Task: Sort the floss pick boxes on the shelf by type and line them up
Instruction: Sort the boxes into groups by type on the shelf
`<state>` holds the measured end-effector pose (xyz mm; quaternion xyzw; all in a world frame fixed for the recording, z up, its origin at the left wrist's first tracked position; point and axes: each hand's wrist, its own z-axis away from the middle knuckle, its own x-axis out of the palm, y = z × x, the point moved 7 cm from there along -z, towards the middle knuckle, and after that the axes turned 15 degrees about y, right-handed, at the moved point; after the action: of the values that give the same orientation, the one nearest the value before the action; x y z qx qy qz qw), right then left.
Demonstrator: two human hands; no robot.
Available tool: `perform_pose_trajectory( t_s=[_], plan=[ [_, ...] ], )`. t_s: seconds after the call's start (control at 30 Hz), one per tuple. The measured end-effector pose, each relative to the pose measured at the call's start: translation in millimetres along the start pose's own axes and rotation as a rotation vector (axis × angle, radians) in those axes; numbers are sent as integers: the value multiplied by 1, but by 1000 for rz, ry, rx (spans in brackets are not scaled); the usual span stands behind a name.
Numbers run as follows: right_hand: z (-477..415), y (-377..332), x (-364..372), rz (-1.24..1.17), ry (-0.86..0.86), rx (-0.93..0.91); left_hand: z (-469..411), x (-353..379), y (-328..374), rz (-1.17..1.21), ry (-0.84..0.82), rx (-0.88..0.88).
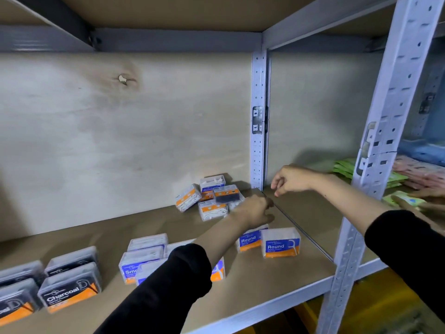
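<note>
**Left hand (257, 210) nears the unsorted pile**

It hovers between the pile (212, 198) and the Round boxes (280, 242), fingers loosely curled on nothing. The right hand (291, 180) hangs slack and empty over the back right corner of the shelf (265, 280). Charcoal boxes (69, 288) sit at the front left edge and Smooth boxes (139, 263) mid-front. Their labels face front, long sides along that edge. The pile's boxes lie skewed. It would be best to lift the top dark box (226, 194) alone, then square it to the Charcoal row.

Head cam, close, looks fwd/down into shelf (144, 227).
</note>
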<state>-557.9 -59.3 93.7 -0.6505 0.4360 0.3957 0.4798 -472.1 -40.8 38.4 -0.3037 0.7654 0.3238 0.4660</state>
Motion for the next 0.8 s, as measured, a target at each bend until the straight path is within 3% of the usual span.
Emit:
perform_pose_trajectory(
  t_s=[0.27,0.47,0.8],
  plan=[
    [-35,-27,35,-3,-5,-57,6,-44,-104,-101,83,-209],
    [-74,-44,76,-19,-7,-120,10,-38,-189,-130,131,-425],
    [-113,-49,141,51,-13,-257,1,10,-272,-277,28,-560]
  ],
)
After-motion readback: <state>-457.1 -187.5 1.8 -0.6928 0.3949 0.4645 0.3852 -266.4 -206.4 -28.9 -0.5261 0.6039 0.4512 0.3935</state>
